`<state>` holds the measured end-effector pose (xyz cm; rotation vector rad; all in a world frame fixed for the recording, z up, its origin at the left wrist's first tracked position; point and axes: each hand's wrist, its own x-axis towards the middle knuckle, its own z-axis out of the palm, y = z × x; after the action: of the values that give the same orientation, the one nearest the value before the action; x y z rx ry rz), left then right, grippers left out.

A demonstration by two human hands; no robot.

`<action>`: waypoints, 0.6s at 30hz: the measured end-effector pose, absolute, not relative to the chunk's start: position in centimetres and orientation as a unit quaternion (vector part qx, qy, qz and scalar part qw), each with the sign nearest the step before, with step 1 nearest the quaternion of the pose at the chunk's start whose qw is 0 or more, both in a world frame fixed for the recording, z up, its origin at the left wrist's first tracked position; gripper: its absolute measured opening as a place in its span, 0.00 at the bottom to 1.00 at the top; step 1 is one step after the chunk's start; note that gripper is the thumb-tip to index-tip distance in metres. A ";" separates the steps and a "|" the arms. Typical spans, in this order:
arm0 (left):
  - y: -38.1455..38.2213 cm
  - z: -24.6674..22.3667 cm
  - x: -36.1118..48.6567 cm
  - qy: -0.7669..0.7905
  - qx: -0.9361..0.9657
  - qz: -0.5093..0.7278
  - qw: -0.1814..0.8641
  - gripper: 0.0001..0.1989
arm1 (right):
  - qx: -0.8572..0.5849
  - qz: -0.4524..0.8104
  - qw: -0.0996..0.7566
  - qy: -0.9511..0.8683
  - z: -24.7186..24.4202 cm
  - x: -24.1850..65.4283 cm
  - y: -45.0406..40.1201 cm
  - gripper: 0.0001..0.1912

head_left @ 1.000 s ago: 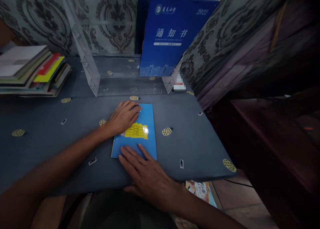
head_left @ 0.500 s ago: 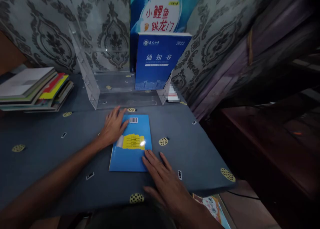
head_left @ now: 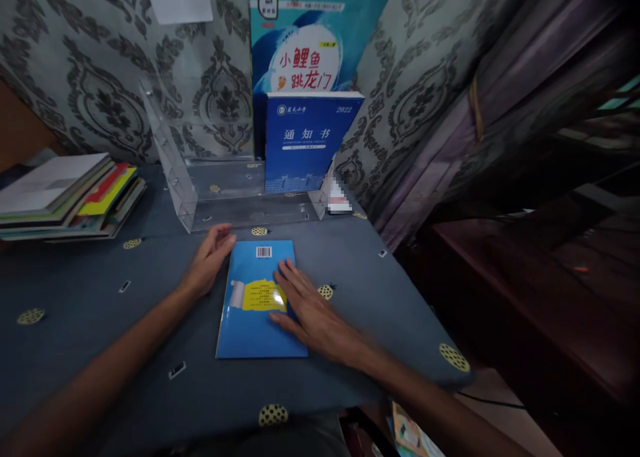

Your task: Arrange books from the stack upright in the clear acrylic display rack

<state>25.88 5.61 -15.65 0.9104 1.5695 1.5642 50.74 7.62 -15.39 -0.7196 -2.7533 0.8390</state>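
Observation:
A thin blue book (head_left: 250, 334) lies flat on the desk, its barcode at the far end and a yellow patch of text across its middle. My right hand (head_left: 313, 310) rests over the book's right edge, fingers stretched out on the cover. At the upper left edge is my left hand (head_left: 207, 260), its fingers slightly curled and apart, thumb near the book's corner. Whether that thumb touches the book I cannot tell.
Behind the book stands a clear acrylic rack (head_left: 183, 197) holding a dark blue booklet (head_left: 305, 167) and a taller teal book (head_left: 325, 50). A stack of books (head_left: 65, 197) sits at the left. The desk's cloth (head_left: 370, 330) ends at the right, beside a curtain (head_left: 445, 144).
My right hand has moved up and onto the book's right side. My left hand has drawn back from the cover to its left edge. The view has tilted up a little.

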 end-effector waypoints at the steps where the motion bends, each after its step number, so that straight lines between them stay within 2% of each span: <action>1: 5.7 -15.4 25.7 0.598 0.322 0.630 0.378 0.17 | -0.250 0.280 0.089 -0.923 -15.4 50.0 7.9 0.40; 6: 5.8 -13.6 24.8 0.549 0.202 0.674 0.452 0.07 | -0.288 0.261 0.098 -0.916 -15.7 47.1 9.0 0.37; 12: 5.4 -12.7 24.3 0.538 0.150 0.645 0.522 0.01 | -0.291 0.250 0.142 -0.913 -15.9 47.1 9.2 0.34; 18: 5.4 -13.0 23.8 0.535 0.141 0.634 0.540 0.04 | -0.298 0.247 0.178 -0.905 -16.7 47.5 9.3 0.33</action>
<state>23.81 5.41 -13.01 0.3363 1.2713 1.5072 47.48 9.28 -16.69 -0.8429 -2.5587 0.6994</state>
